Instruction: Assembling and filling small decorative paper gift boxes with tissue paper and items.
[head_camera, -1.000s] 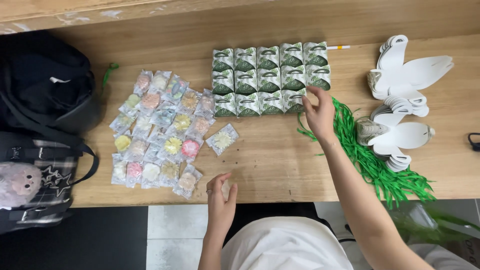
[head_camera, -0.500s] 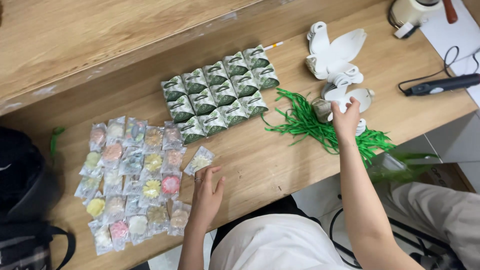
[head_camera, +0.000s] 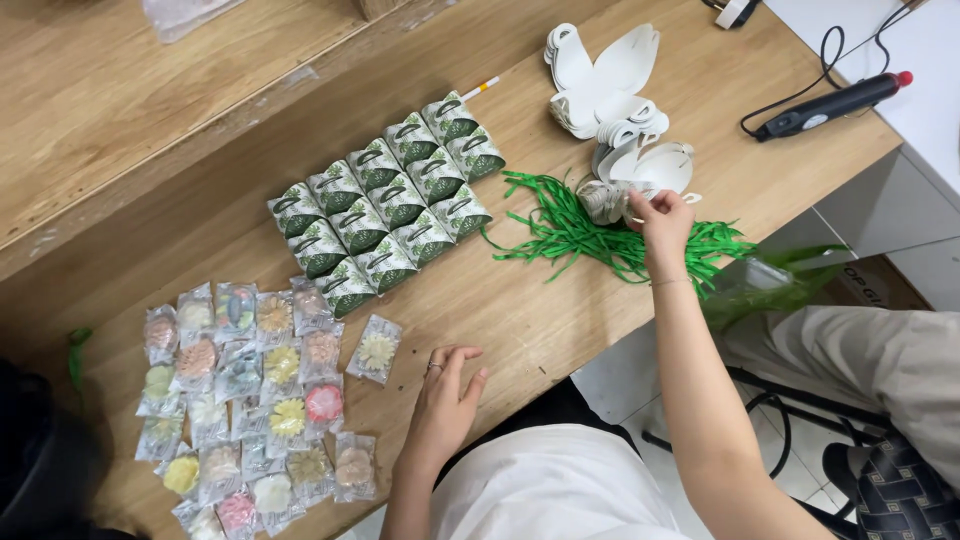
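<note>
The stack of flat white box blanks (head_camera: 640, 165) lies at the desk's (head_camera: 560, 330) far right, just beside a heap of green ribbon strips (head_camera: 600, 232). The right hand (head_camera: 662, 215) has its fingers pinched on the blank's edge, so picking one up seems the step in hand; lifting just one off cleanly would take a careful peel. The left hand (head_camera: 447, 395) rests on the desk, fingers loosely apart, holding nothing, near the wrapped pastries (head_camera: 255, 395). Finished green boxes (head_camera: 385, 200) sit in rows beyond.

White flat box blanks (head_camera: 640, 165) stacked beside green ribbons (head_camera: 600, 235).
</note>
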